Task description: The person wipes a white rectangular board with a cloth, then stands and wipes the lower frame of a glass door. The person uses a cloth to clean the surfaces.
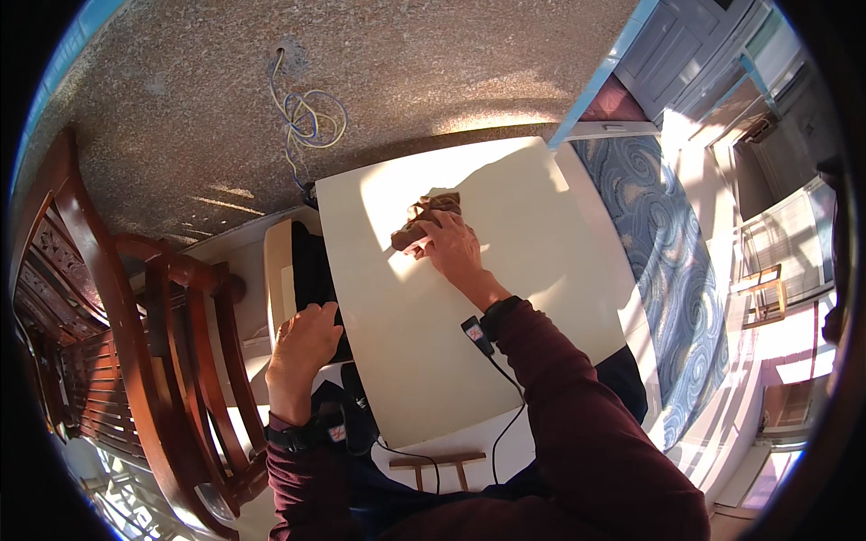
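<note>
A crumpled brown cloth (443, 201) lies on the cream-topped table (406, 338), toward its far side. My right hand (450, 243) is pressed over the near part of the cloth, its fingers bent around it. At the table's left edge is my left hand (304, 348), with its knuckles up and fingers curled down. Its fingertips are hidden, so I cannot tell whether it holds anything. Dark fabric (308, 264) sits just beyond it, beside the table. Each wrist wears a black strap, with a small cabled black device (477, 335) next to the right one.
A carved wooden bench (135, 351) stands at left. The rough wall (433, 74) borders the table's far side, with coiled wires (314, 122) hanging from it. To the right is a blue patterned rug (656, 270). A wooden stool (440, 463) shows below the table's near edge.
</note>
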`<state>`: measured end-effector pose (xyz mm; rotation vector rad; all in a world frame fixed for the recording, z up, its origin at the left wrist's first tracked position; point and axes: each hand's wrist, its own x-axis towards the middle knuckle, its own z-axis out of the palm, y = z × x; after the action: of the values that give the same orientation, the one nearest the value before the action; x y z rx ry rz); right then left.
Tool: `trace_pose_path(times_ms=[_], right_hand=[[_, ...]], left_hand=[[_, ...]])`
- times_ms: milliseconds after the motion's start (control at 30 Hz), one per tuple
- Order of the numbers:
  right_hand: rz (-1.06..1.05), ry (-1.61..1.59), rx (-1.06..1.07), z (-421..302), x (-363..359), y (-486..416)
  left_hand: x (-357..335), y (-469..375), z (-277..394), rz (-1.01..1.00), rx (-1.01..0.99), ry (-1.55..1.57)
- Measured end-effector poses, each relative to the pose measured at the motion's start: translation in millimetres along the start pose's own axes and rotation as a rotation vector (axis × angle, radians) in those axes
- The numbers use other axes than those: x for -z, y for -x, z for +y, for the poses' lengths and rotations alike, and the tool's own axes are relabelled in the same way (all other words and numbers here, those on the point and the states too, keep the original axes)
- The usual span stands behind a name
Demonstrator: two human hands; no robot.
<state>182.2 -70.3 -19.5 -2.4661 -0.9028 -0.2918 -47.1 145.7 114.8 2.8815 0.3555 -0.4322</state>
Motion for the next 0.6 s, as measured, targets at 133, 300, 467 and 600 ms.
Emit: trace_pose_path(times_ms=[133, 300, 467, 600], right_hand=[[-0.014, 0.16, -0.196, 126.1, 49.8, 1.4], [-0.033, 0.331, -0.4, 233.2, 120.4, 35.5], [-0.034, 0.302, -0.597, 221.2, 156.2, 121.6], [-0.04, 0.346, -0.588, 180.4, 181.3, 198.6]], left_hand=[[-6.9, -11.3, 9.3, 0.0, -0.036, -0.042], [-9.2, -14.8, 15.6, -0.014, -0.081, -0.015], [-1.8, -18.5, 20.4, -0.105, -0.006, -0.004], [3.1, -15.4, 27.4, -0.08, -0.051, 0.044]])
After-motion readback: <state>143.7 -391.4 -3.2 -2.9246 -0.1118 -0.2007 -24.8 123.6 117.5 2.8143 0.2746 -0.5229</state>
